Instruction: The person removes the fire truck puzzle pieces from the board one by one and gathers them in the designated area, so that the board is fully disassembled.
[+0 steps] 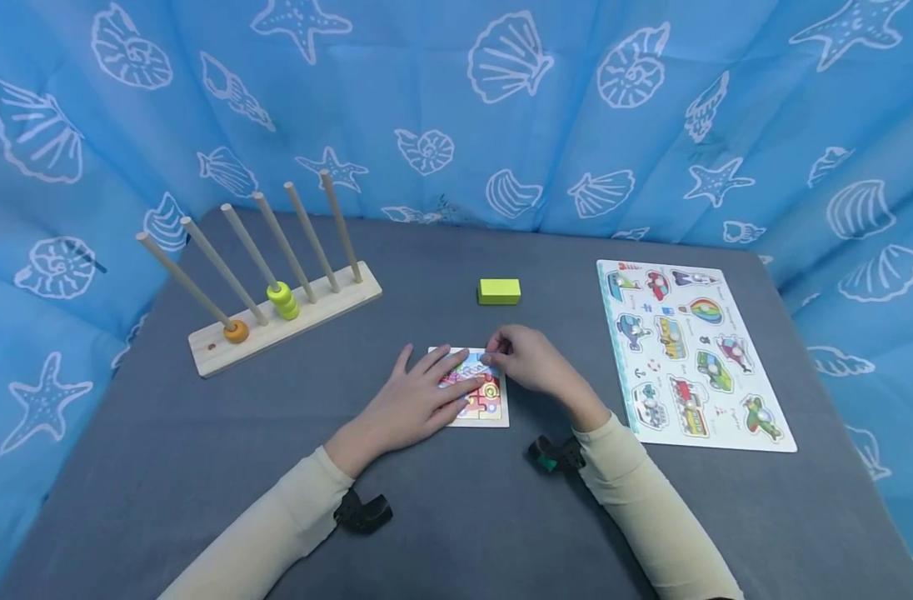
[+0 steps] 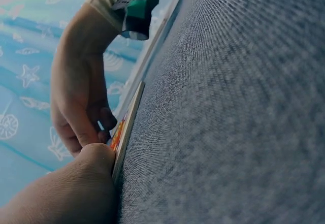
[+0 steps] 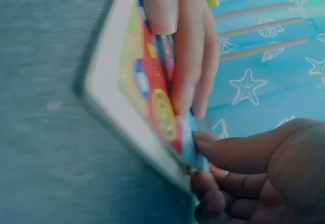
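Observation:
A small square jigsaw puzzle [image 1: 483,407] in a pale frame lies on the table, with a red and yellow picture in its lower part. My left hand [image 1: 411,402] rests palm down with spread fingers over the puzzle's left side and middle, covering much of the picture. At the upper right corner, my right hand [image 1: 533,360] pinches a light blue puzzle piece [image 3: 201,159] between thumb and fingers. In the right wrist view the piece sits at the frame's corner and looks slightly raised; blur hides exactly how it fits.
A lime green block [image 1: 499,292] lies behind the puzzle. To the left stands a wooden peg rack [image 1: 321,307] with orange and lime beads [image 1: 283,301]. A vehicle peg board [image 1: 696,358] lies at the right. Behind the table hangs a blue shell-patterned curtain [image 1: 441,83].

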A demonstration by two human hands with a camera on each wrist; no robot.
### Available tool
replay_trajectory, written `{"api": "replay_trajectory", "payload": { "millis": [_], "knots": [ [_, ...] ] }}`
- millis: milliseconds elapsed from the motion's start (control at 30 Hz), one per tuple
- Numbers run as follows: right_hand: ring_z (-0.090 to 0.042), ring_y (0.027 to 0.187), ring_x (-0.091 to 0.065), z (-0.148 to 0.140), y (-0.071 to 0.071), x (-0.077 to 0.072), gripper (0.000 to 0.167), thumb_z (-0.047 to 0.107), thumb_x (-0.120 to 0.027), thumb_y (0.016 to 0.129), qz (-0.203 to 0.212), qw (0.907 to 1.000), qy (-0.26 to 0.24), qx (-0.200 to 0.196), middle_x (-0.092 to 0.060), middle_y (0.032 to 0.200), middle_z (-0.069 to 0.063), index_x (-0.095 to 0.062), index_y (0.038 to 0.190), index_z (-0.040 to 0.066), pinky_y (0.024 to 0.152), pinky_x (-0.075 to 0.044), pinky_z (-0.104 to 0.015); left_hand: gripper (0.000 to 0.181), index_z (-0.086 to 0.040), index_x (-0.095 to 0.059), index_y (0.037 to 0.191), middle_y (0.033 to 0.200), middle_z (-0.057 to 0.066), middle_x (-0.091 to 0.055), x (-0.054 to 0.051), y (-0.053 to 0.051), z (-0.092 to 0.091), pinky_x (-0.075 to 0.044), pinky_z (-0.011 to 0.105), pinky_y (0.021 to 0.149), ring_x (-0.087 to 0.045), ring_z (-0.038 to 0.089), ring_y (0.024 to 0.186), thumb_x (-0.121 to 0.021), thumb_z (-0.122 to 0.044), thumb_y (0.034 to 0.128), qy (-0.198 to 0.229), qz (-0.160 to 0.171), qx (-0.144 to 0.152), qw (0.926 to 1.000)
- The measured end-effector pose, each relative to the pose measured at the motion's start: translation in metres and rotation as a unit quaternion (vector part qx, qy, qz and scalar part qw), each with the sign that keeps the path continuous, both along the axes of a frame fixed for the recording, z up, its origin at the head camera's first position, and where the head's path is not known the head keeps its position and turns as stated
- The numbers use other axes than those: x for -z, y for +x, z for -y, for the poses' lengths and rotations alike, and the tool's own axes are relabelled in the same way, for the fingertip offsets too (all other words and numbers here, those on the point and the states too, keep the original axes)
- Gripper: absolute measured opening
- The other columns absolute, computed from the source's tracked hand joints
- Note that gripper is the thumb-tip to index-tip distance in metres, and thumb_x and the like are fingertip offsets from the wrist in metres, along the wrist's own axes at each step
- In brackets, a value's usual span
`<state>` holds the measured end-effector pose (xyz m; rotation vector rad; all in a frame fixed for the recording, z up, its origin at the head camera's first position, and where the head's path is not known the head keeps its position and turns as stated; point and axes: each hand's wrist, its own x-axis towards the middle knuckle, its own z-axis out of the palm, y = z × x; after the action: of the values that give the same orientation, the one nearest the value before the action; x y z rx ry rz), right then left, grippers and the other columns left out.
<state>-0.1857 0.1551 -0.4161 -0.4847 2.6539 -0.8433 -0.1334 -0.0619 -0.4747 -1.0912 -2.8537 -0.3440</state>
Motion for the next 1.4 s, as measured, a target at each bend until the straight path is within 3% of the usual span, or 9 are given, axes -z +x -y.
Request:
{"api": "replay_trajectory", "payload": {
  "millis": [167, 367, 567, 733, 900, 1100, 1400],
  "knots": [
    [-0.015, 0.065, -0.052, 0.002, -0.008, -0.011, 0.013, 0.017, -0.061, 0.093, 0.037, 0.9988, 0.034, -0.001, -0.062, 0.078, -0.003, -0.067, 0.086, 0.008, 0.058, -0.041, -0.028, 0.043, -0.043, -0.039, 0.143, 0.157, -0.005, -0.028, -0.001, 0.0, -0.001, -0.018, 0.064, 0.109, -0.022, 0.022, 0.145, -0.035, -0.049, 0.1006, 0.0, -0.008, 0.002, 1.0],
    [-0.013, 0.063, -0.05, 0.001, -0.022, -0.014, 0.017, 0.019, -0.06, 0.095, 0.133, 0.9906, 0.022, -0.024, -0.061, 0.074, -0.002, -0.072, 0.092, 0.008, 0.056, -0.039, -0.027, 0.044, -0.045, -0.037, 0.144, 0.158, -0.007, -0.024, 0.0, 0.001, -0.001, -0.018, 0.063, 0.109, -0.02, 0.022, 0.145, -0.032, -0.051, 0.1007, -0.006, 0.0, 0.0, 1.0],
    [-0.014, 0.062, -0.046, 0.007, -0.031, -0.021, 0.018, 0.019, -0.064, 0.092, 0.172, 0.984, 0.044, -0.008, -0.06, 0.071, -0.001, -0.073, 0.085, 0.006, 0.057, -0.035, -0.027, 0.044, -0.045, -0.037, 0.144, 0.158, -0.007, -0.023, 0.001, 0.001, -0.001, -0.017, 0.063, 0.109, -0.021, 0.022, 0.144, -0.031, -0.051, 0.1007, -0.009, -0.007, 0.002, 0.9999],
    [-0.017, 0.075, -0.049, 0.014, -0.036, -0.025, 0.017, 0.019, -0.066, 0.09, 0.189, 0.9788, 0.077, 0.015, -0.064, 0.081, -0.002, -0.073, 0.082, 0.007, 0.067, -0.036, -0.03, 0.045, -0.046, -0.034, 0.145, 0.159, -0.008, -0.022, 0.001, 0.0, 0.0, -0.016, 0.063, 0.11, -0.019, 0.022, 0.145, -0.03, -0.053, 0.1002, -0.02, -0.002, -0.003, 0.9998],
    [-0.018, 0.078, -0.049, 0.015, -0.037, -0.025, 0.017, 0.021, -0.067, 0.09, 0.192, 0.9768, 0.092, 0.026, -0.064, 0.08, -0.002, -0.073, 0.082, 0.008, 0.069, -0.036, -0.031, 0.045, -0.046, -0.034, 0.145, 0.159, -0.008, -0.021, 0.001, 0.0, 0.0, -0.015, 0.063, 0.11, -0.019, 0.021, 0.145, -0.03, -0.053, 0.1004, -0.021, 0.002, -0.004, 0.9998],
    [-0.017, 0.081, -0.052, 0.015, -0.039, -0.024, 0.014, 0.018, -0.068, 0.089, 0.193, 0.9767, 0.09, 0.023, -0.069, 0.084, -0.001, -0.076, 0.084, 0.009, 0.074, -0.038, -0.031, 0.045, -0.046, -0.034, 0.145, 0.159, -0.008, -0.021, 0.001, 0.001, -0.001, -0.015, 0.063, 0.11, -0.019, 0.021, 0.145, -0.03, -0.053, 0.1007, -0.014, 0.008, -0.002, 0.9999],
    [-0.018, 0.079, -0.048, 0.013, -0.037, -0.025, 0.013, 0.017, -0.066, 0.091, 0.182, 0.9796, 0.085, 0.006, -0.065, 0.083, -0.001, -0.075, 0.085, 0.009, 0.07, -0.035, -0.031, 0.045, -0.047, -0.033, 0.144, 0.158, -0.008, -0.023, -0.001, 0.0, -0.001, -0.015, 0.063, 0.11, -0.019, 0.021, 0.145, -0.028, -0.053, 0.1007, -0.014, 0.017, -0.004, 0.9998]
  ]
}}
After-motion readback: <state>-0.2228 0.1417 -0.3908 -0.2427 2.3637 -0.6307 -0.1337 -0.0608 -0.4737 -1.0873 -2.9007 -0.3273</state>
